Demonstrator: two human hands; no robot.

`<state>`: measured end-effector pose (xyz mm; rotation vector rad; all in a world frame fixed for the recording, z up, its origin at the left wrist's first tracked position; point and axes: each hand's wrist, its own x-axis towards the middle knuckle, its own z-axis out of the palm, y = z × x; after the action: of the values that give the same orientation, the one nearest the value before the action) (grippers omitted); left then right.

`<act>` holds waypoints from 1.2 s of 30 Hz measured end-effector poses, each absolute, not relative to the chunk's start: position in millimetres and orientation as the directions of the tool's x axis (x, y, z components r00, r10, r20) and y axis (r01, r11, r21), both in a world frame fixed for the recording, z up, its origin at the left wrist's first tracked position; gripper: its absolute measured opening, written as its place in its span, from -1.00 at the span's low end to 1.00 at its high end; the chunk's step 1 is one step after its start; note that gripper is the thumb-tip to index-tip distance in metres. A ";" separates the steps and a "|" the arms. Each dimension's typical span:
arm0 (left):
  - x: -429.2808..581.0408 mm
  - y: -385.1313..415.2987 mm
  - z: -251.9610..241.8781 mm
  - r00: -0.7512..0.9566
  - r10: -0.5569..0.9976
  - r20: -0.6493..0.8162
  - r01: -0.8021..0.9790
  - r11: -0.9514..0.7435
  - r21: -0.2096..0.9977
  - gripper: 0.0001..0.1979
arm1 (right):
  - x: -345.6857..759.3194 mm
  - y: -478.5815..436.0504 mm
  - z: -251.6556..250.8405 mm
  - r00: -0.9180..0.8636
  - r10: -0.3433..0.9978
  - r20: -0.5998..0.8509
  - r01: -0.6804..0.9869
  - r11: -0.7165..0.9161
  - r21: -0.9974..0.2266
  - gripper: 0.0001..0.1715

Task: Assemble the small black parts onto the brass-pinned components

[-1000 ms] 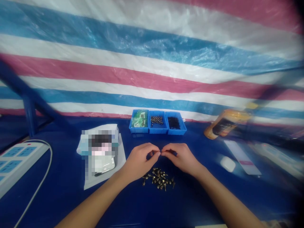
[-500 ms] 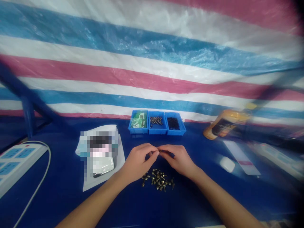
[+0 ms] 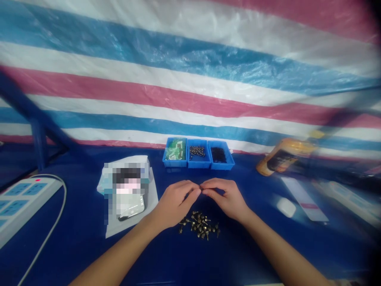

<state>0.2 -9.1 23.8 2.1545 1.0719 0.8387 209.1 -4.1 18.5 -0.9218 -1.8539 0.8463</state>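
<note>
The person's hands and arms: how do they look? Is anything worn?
The left hand and right hand are bare; no gloves or rings show. The left forearm and right forearm are bare, narrowing toward the hands, with no visible sleeve, watch or bracelet.

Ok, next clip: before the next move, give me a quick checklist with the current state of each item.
1. Left hand and right hand both in view: ok, fingertips meeting.
2. Small item secure between the fingertips: cannot tell, the fingers hide most of it.
3. Pile of metal pieces contained: not ok, loose on the blue table.
4. Three blue bins standing in a row: ok, beyond the hands.
5. Bottle apart from the hands: ok, far right.
6. White cord apart from both forearms: ok.
</note>
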 end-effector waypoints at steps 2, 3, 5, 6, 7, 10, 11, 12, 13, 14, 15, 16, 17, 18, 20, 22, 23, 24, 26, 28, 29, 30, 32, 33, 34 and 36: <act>0.5 -9.7 24.0 0.478 0.835 0.271 0.460 -0.501 0.733 -0.69 | 208.6 -4.6 19.4 -0.336 0.854 0.397 0.224 0.482 -0.847 -0.89; 0.7 -9.9 24.1 0.478 0.836 0.270 0.457 -0.499 0.736 -0.69 | 208.4 -4.8 19.9 -0.334 0.854 0.400 0.213 0.482 -0.850 -0.90; 1.0 -10.1 24.6 0.484 0.834 0.265 0.450 -0.497 0.742 -0.68 | 207.8 -5.3 20.3 -0.338 0.847 0.410 0.205 0.492 -0.846 -0.91; 1.2 -10.1 24.9 0.485 0.833 0.264 0.446 -0.496 0.745 -0.68 | 207.5 -5.5 20.3 -0.343 0.842 0.415 0.208 0.499 -0.841 -0.91; 1.5 -9.9 25.2 0.485 0.833 0.265 0.444 -0.495 0.747 -0.68 | 207.2 -5.7 20.0 -0.349 0.839 0.418 0.214 0.505 -0.836 -0.91; 2.1 -8.9 26.1 0.470 0.843 0.261 0.457 -0.485 0.746 -0.69 | 206.7 -5.7 18.5 -0.364 0.832 0.419 0.230 0.516 -0.825 -0.89; 2.3 -8.6 26.2 0.461 0.849 0.258 0.464 -0.478 0.746 -0.69 | 206.7 -5.6 18.0 -0.373 0.828 0.419 0.234 0.521 -0.821 -0.88; 2.4 -8.3 26.3 0.453 0.855 0.253 0.470 -0.470 0.747 -0.70 | 206.7 -5.5 17.8 -0.381 0.824 0.418 0.238 0.525 -0.817 -0.87; 2.5 -8.2 26.2 0.444 0.861 0.248 0.475 -0.461 0.750 -0.71 | 206.8 -5.4 17.8 -0.386 0.822 0.419 0.241 0.528 -0.814 -0.87; 2.5 -8.1 26.1 0.437 0.866 0.243 0.479 -0.453 0.752 -0.72 | 206.9 -5.4 18.1 -0.390 0.821 0.418 0.244 0.530 -0.812 -0.87; 2.6 -8.0 25.8 0.432 0.870 0.240 0.482 -0.447 0.754 -0.73 | 207.0 -5.6 18.4 -0.390 0.820 0.418 0.247 0.531 -0.811 -0.87; 2.6 -8.0 25.5 0.429 0.872 0.235 0.484 -0.442 0.755 -0.74 | 206.9 -5.8 18.9 -0.389 0.820 0.420 0.249 0.533 -0.809 -0.88; 2.5 -8.1 25.2 0.426 0.875 0.232 0.486 -0.437 0.757 -0.76 | 206.9 -6.1 19.4 -0.389 0.819 0.422 0.251 0.535 -0.807 -0.88; 2.5 -8.2 24.9 0.423 0.877 0.228 0.486 -0.433 0.759 -0.77 | 206.8 -6.5 19.9 -0.392 0.818 0.422 0.255 0.537 -0.804 -0.88; 2.3 -8.3 24.4 0.425 0.877 0.224 0.484 -0.429 0.763 -0.78 | 206.6 -7.3 20.9 -0.401 0.813 0.422 0.266 0.544 -0.796 -0.89; 2.0 -8.4 24.3 0.430 0.874 0.225 0.483 -0.434 0.760 -0.78 | 206.6 -8.1 21.9 -0.407 0.819 0.405 0.291 0.537 -0.792 -0.88; 1.8 -8.4 24.5 0.429 0.874 0.230 0.486 -0.438 0.756 -0.77 | 206.7 -8.4 22.3 -0.404 0.827 0.390 0.308 0.525 -0.794 -0.87; 1.6 -8.4 24.6 0.426 0.873 0.236 0.491 -0.442 0.750 -0.76 | 206.9 -8.5 22.6 -0.399 0.838 0.371 0.327 0.509 -0.797 -0.86; 1.0 -8.1 24.9 0.416 0.875 0.249 0.505 -0.450 0.736 -0.75 | 207.5 -8.2 22.6 -0.390 0.864 0.318 0.366 0.463 -0.807 -0.79; 0.6 -7.6 24.7 0.400 0.878 0.265 0.517 -0.454 0.726 -0.75 | 208.4 -7.0 21.6 -0.376 0.890 0.257 0.397 0.405 -0.824 -0.65; 0.4 -7.4 24.3 0.391 0.879 0.273 0.520 -0.456 0.722 -0.75 | 208.8 -6.0 20.7 -0.365 0.905 0.221 0.410 0.369 -0.834 -0.58; 0.4 -7.2 23.9 0.383 0.880 0.281 0.523 -0.457 0.720 -0.75 | 209.4 -4.9 19.7 -0.347 0.919 0.185 0.416 0.328 -0.848 -0.52; 0.6 -6.9 23.0 0.369 0.880 0.298 0.522 -0.462 0.717 -0.76 | 210.5 -2.2 17.1 -0.304 0.944 0.127 0.403 0.248 -0.881 -0.46; 0.8 -6.8 22.5 0.367 0.879 0.305 0.521 -0.466 0.716 -0.76 | 211.1 -0.8 15.8 -0.282 0.953 0.108 0.386 0.216 -0.897 -0.44; 1.1 -6.8 22.1 0.367 0.877 0.311 0.518 -0.470 0.714 -0.77 | 211.6 0.5 14.7 -0.263 0.960 0.092 0.362 0.187 -0.913 -0.43; 1.4 -6.8 21.5 0.371 0.873 0.318 0.516 -0.478 0.711 -0.78 | 212.5 2.8 12.8 -0.236 0.969 0.071 0.309 0.145 -0.940 -0.40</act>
<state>1.4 -6.8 21.5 2.1342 1.1964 0.9392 212.5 2.8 12.8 -1.2474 -1.6723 1.1114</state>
